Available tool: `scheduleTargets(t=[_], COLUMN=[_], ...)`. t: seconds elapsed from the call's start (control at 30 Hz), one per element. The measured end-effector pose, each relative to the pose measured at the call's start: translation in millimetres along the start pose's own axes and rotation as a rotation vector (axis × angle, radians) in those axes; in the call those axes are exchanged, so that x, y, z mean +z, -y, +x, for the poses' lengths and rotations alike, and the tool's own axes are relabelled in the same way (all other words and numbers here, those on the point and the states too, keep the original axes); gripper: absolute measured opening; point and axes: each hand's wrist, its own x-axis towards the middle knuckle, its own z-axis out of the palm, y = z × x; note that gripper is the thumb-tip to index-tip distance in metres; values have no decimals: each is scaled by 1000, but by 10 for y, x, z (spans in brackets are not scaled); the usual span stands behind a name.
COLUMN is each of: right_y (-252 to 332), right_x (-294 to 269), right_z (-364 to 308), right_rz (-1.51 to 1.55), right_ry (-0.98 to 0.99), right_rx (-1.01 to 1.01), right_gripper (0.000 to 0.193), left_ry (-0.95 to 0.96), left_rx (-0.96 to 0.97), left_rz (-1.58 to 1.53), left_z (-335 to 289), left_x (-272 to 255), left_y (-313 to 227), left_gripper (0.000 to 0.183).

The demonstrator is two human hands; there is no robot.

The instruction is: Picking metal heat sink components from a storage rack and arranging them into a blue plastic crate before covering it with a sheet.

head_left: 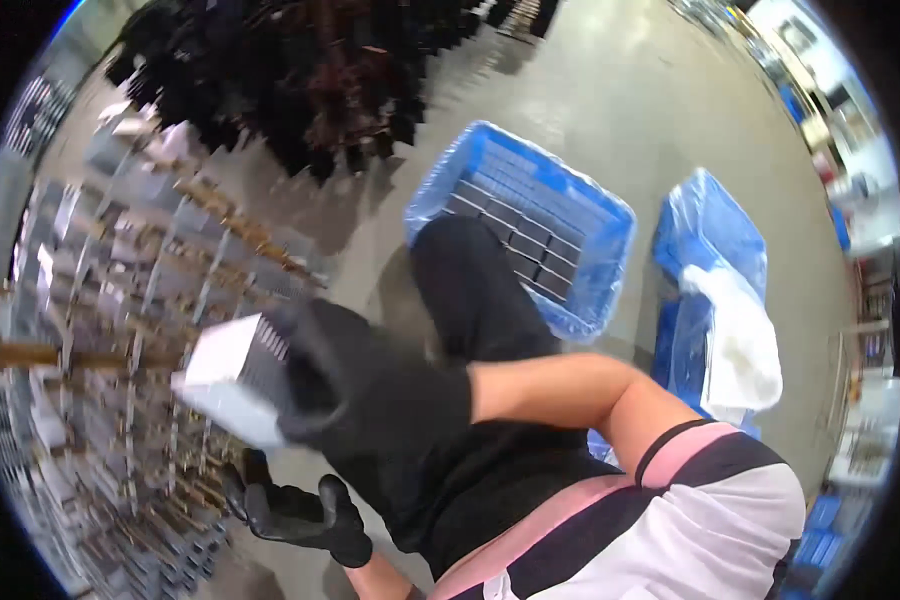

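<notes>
My right hand (355, 375), in a black glove and smeared by motion, is closed round a block of white, flat-faced parts (232, 375). Thin ridges along its side look like the edges of several stacked pieces. The block is tilted in front of a rack (135, 360) hung with many grey, flat parts on the left. Below it, my gloved left hand (295, 515) has its fingers apart and slightly curled, with nothing in them. That hand is close to the rack's lower part and apart from the block.
A blue crate (595, 255) lined with clear plastic holds dark, flat pieces in rows beyond my knee. To its right stands another plastic-covered blue crate (715, 225) with white cloth-like material (740, 340) beside it. Dark hanging parts (290, 75) crowd the far left.
</notes>
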Motion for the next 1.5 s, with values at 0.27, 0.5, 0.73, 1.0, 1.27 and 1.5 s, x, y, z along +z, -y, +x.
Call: scheduleTargets(t=[0.27,0.5,0.73,1.0,1.27,1.5], right_y=[-2068,-3308,-3928,-4129,-4240,-4264], right_x=[-2082,-2503,-2234,-1897,-1821,-1678], right_z=[-828,-2351,-3061,-3149,-3171,-3269], right_rz=[-138,-370,-838,-795,-788,-1037], right_ry=[-414,-52,795,507,544,468], right_rx=[432,784,445,949,957,848], right_gripper=[59,58,59,91,73,44], left_ry=[231,338,438,418,486,494], left_rx=[28,-195,-217,-262,-266,-236], left_rz=[242,328,396,415,485,489], left_z=[11,44,112,86,111,94], left_x=[326,544,640,646,597,614], left_y=[570,487,458,488,504,531], left_gripper=[61,47,43,43,45,45])
